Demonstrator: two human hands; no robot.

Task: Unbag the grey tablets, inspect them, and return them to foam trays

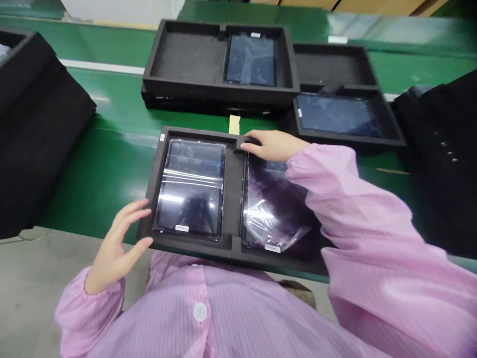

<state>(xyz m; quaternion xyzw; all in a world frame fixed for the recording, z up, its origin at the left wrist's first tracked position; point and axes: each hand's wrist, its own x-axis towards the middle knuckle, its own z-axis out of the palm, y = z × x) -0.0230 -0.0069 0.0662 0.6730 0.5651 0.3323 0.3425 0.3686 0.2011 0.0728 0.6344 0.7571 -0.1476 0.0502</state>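
Note:
A black foam tray [234, 199] lies in front of me at the near edge of the green bench. In its left compartment sits a tablet-like screen panel [192, 189] with a small white label. The right compartment holds another screen panel [261, 219] under crinkled clear film, partly hidden by my right sleeve. My right hand [276, 144] grips the tray's far rim near the middle divider, thumb on the inner side. Beside the tray's left edge, my left hand [121, 243] is open with fingers apart, its fingertips at or close to the rim.
Behind, a stack of foam trays [219, 89] carries one panel [251, 59]. Another tray [346, 139] with a panel [337, 114] stands right of it. Tall black stacks flank the bench at left [33, 129] and right [443, 164]. A yellow paper slip [234, 124] lies behind my tray.

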